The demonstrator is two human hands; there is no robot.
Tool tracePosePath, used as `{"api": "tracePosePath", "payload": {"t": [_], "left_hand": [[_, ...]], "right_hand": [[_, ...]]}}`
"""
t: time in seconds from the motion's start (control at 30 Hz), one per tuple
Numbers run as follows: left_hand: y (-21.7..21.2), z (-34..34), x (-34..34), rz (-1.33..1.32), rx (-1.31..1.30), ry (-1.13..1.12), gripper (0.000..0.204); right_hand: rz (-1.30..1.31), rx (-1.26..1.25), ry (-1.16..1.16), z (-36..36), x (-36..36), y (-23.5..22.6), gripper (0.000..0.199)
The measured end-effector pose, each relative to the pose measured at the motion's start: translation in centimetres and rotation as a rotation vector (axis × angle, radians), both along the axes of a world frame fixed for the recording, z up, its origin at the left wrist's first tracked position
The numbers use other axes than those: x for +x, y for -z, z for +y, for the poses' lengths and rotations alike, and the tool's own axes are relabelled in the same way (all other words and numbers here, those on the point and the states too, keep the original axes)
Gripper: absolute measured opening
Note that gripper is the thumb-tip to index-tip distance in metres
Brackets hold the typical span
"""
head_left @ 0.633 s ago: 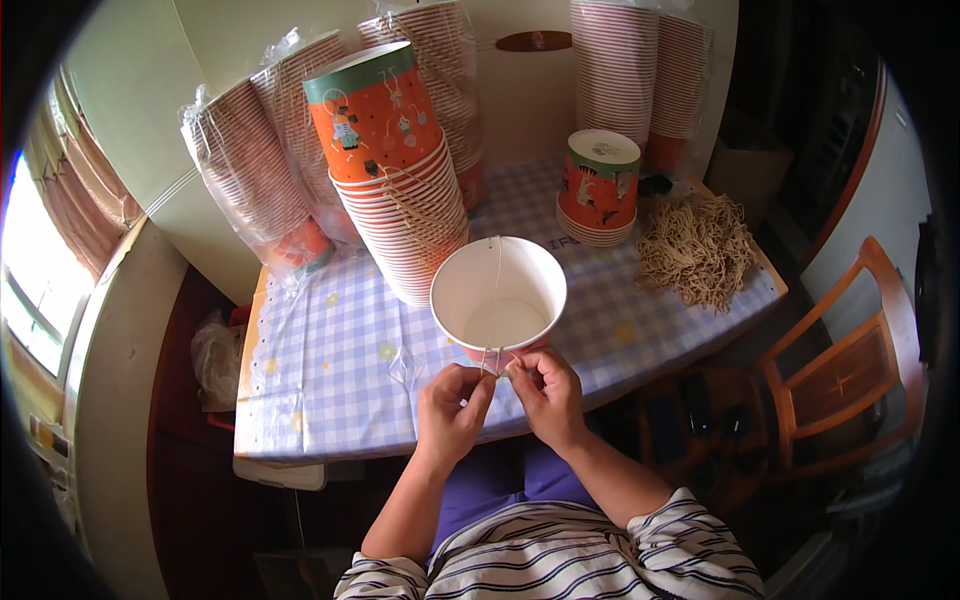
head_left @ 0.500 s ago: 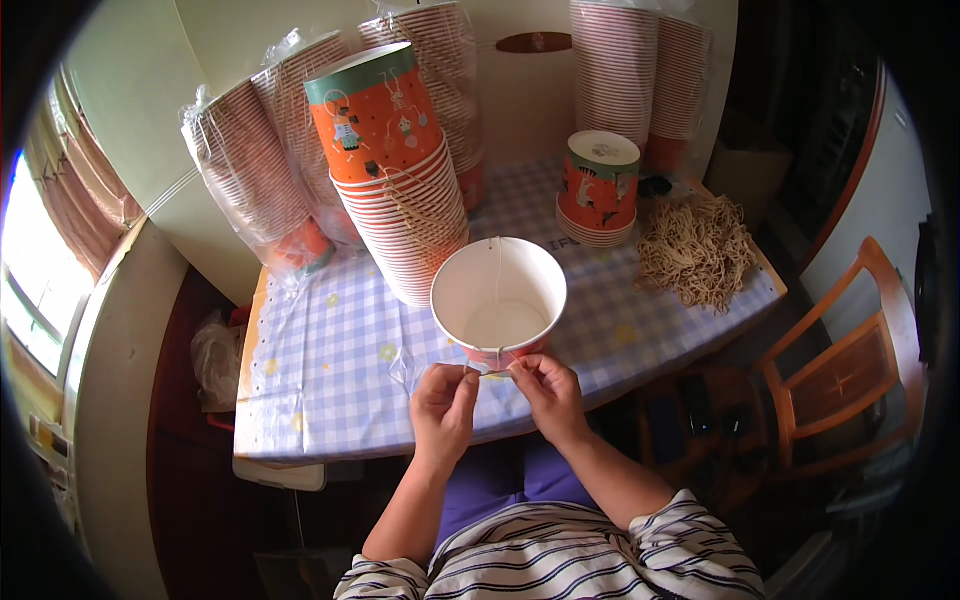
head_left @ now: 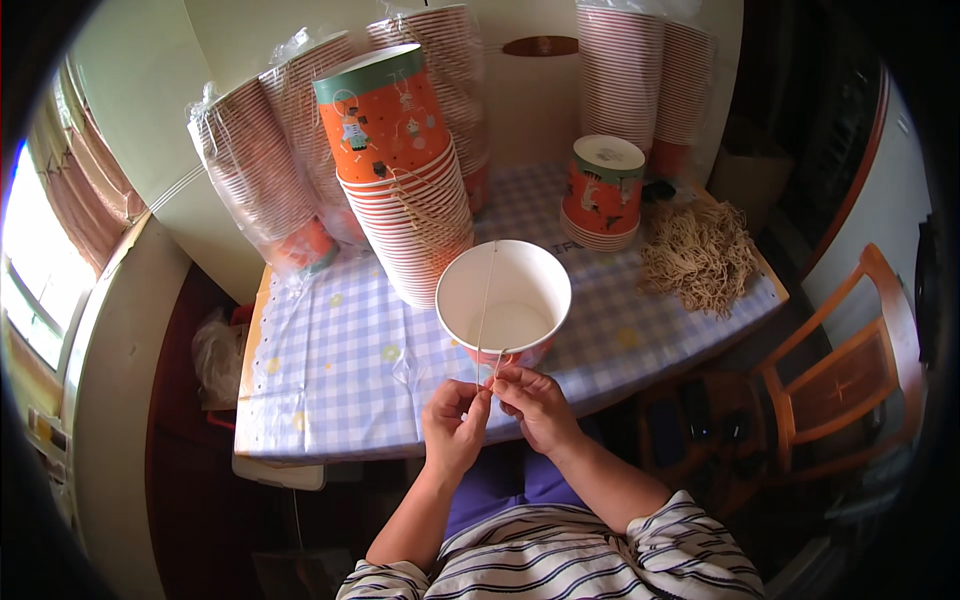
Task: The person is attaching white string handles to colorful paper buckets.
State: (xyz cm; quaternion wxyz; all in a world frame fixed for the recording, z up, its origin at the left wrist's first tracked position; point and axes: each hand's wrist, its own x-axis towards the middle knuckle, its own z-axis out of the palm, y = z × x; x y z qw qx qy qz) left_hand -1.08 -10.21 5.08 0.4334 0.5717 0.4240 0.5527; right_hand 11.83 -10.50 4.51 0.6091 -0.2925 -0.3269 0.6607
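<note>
Striped sleeves enter from the near edge, both forearms rising to meet at the near rim of the tabletop (head_left: pixel 330 390), which carries a blue-and-white checked cloth. Left hand (head_left: pixel 455 425): grip pressed together, pinching the near end of a thin pale string (head_left: pixel 484 300). Right hand (head_left: pixel 535 400): grip likewise pinched on the same string, just beside the left, fingertips of both hands touching or nearly so. String runs from the pinch up and across the open mouth of a paper cup (head_left: pixel 503 300), white inside, orange outside, which stands just beyond the hands near the tabletop's near edge. Directly behind and left of it, tilted stack of orange printed cups (head_left: pixel 400 170), threaded with similar string. Farther right, short stack of orange cups (head_left: pixel 602 195), upside down. Right of that, loose heap of pale strings (head_left: pixel 700 255). Along the far wall, several tall cup stacks in clear plastic sleeves (head_left: pixel 265 165). Wooden chair (head_left: pixel 850 370) at right, off the tabletop
</note>
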Motion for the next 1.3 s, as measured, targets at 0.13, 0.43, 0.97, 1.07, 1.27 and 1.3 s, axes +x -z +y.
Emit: {"api": "tracePosePath", "payload": {"t": [0.13, 0.43, 0.97, 1.07, 1.27, 1.3], "left_hand": [[-0.1, -0.1, 0.0, -0.011, -0.001, 0.01, 0.009], [0.3, 0.1, -0.3, 0.072, -0.006, -0.022, 0.006], [-1.6, -0.1, 0.4, 0.47, 0.686, -0.369, 0.035], [-1.8, 0.1, 2.1, 0.455, 0.627, -0.159, 0.032], [-1.1, 1.4, 2.7, 0.479, 0.472, -0.121, 0.019], [-1.0, 1.4, 2.7, 0.479, 0.471, -0.12, 0.019]], "right_hand": [[0.022, -0.047, -0.019, 0.0, 0.0, -0.2, 0.013], [0.056, -0.035, 0.104, 0.0, 0.0, -1.1, 0.013], [-0.145, -0.042, 0.235, 1.3, 1.1, -1.0, 0.018], [-0.091, -0.057, 0.179, 1.7, 1.7, 0.3, 0.017], [-0.056, -0.042, 0.163, 1.6, 2.2, 0.5, 0.015], [-0.064, -0.031, 0.155, 1.5, 2.3, 0.5, 0.015]]}}
